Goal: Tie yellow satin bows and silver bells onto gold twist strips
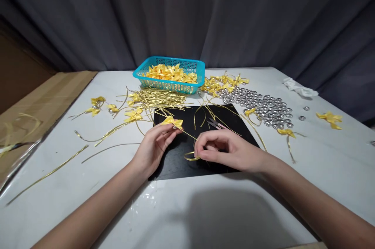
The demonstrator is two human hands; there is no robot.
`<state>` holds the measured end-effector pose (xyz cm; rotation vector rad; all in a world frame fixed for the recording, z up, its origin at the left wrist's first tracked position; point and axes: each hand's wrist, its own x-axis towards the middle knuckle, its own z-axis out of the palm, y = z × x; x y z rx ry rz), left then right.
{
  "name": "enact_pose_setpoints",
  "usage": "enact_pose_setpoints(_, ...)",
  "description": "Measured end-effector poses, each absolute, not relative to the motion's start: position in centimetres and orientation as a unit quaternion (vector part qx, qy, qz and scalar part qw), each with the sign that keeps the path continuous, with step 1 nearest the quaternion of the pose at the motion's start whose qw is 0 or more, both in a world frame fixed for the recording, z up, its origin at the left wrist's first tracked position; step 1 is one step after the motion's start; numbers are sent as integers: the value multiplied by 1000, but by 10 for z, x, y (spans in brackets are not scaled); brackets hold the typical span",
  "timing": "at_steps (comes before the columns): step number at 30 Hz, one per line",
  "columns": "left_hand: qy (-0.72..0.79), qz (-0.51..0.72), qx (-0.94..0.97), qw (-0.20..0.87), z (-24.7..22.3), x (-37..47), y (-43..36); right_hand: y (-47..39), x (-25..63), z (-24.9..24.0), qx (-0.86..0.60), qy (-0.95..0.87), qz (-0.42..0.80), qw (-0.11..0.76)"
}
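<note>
The left hand (pixel 150 147) pinches a yellow ribbon bow (pixel 172 122) between thumb and fingers, above the far left part of a black board (pixel 172 163) on the white counter (pixel 70 210). The right hand (pixel 231 149) is closed on a gold cord (pixel 189 135), which runs taut to the bow, with a loop bending below the fingers. The work in hand appears to be handling cord at the bow; any further pull calls for a steady left pinch. Scissors (pixel 216 125) lie just beyond the right hand, near silver beads (pixel 263 108).
</note>
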<state>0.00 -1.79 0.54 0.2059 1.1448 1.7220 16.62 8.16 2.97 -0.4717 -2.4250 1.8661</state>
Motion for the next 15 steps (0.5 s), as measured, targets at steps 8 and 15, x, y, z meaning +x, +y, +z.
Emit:
enact_pose_setpoints(8,492,674,149,531,4,2,-20,94,172,39,-151,-766,617,102)
enact_pose_setpoints(15,476,646,206,561,4,6,-22,95,171,39,-178,-739,632,149)
